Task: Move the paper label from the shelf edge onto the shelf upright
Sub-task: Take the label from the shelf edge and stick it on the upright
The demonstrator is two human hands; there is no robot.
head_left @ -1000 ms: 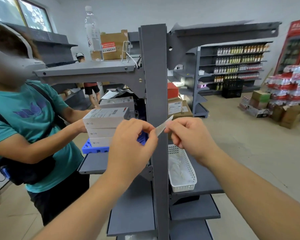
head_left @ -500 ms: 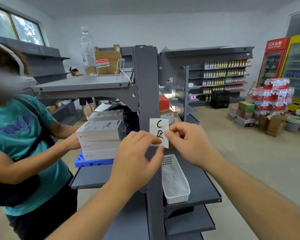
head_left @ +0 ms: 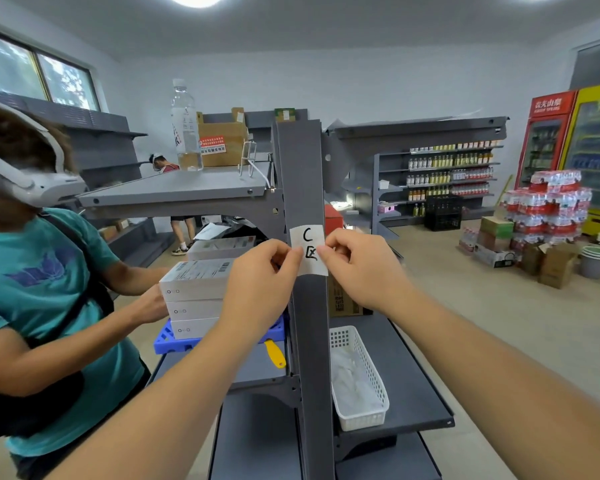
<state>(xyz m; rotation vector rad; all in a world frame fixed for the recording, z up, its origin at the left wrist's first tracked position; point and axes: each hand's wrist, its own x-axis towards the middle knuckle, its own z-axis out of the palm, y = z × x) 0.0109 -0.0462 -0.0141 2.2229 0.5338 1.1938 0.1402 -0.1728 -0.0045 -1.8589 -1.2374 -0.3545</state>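
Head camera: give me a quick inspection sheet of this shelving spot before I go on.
Surface: grey shelf upright, front face bare below the label.
Job's things: paper label marked "C", held flat against the upright.
Clutter: white basket, blue crate with stacked white boxes, yellow tool.
Grippers: left hand and right hand pinch the label's side edges.
Cables: white cord on the top shelf.
Surroundings: person in a teal shirt holding the boxes; drink fridges.

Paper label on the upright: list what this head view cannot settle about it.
- Paper label: its side edges are covered by the left hand and right hand.
- Whether it is stuck to the shelf upright: its back is hidden.
- Each grip: fingertips partly hidden.
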